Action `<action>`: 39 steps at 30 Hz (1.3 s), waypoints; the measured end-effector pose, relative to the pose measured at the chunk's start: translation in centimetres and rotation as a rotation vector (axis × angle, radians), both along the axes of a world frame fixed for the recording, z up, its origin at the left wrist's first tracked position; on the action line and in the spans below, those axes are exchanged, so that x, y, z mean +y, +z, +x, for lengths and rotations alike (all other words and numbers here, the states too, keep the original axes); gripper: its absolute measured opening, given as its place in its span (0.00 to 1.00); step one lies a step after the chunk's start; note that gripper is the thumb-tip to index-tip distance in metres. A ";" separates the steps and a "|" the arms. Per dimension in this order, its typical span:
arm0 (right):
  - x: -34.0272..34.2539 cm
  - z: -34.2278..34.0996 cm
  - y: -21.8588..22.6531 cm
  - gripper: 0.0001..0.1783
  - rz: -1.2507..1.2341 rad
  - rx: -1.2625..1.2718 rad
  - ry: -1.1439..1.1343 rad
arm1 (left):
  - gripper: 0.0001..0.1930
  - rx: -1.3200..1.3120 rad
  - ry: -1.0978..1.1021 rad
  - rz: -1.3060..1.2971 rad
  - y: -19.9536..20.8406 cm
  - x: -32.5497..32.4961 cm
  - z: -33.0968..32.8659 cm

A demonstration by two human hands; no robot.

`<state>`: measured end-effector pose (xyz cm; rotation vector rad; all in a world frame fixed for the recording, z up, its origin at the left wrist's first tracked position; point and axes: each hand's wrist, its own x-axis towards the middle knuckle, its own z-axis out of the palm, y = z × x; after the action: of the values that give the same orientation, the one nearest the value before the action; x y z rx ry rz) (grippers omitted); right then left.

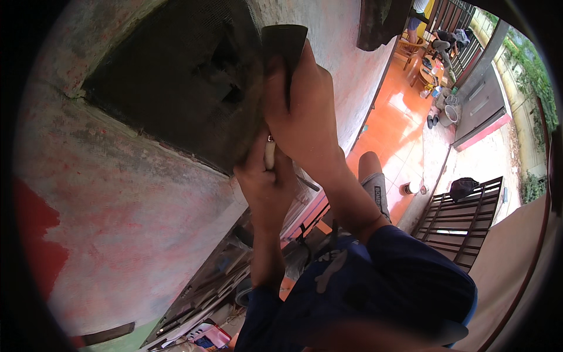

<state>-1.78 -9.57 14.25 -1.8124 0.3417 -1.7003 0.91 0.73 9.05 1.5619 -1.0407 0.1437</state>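
Observation:
Both my hands are together at the right edge of a dark mesh-covered opening (170, 76) in the wall; its mesh is torn in places. My right hand (308, 111) is the upper one, closed around a dark flat blade-like piece (285, 39) whose wide end sticks up past the fingers. Just below, my left hand (264, 185) is closed on a short pale handle (270, 155) with a small metal collar at its top. Whether handle and dark piece are one tool, my fingers hide.
The wall (141, 205) is patchy pink and grey. Below me lie long boards (199, 299). To the right are an orange tiled floor (381, 123), an open can (411, 188), a dark metal gate (463, 217) and a low round table (431, 69) with people near it.

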 end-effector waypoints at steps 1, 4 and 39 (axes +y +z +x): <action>0.0 0.0 0.0 0.07 -0.002 -0.002 0.006 | 0.16 -0.026 0.011 -0.034 0.1 0.0 0.0; -0.1 0.1 0.1 0.08 0.046 -0.007 0.037 | 0.16 -0.073 0.039 -0.027 0.2 0.2 0.5; -0.4 0.5 2.3 0.09 -0.204 0.025 -0.110 | 0.18 0.008 -0.087 -0.188 0.4 -1.5 1.2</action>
<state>-1.24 -9.92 16.59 -1.9952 0.2921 -1.8462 2.11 -0.77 9.50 1.3449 -1.0564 0.1700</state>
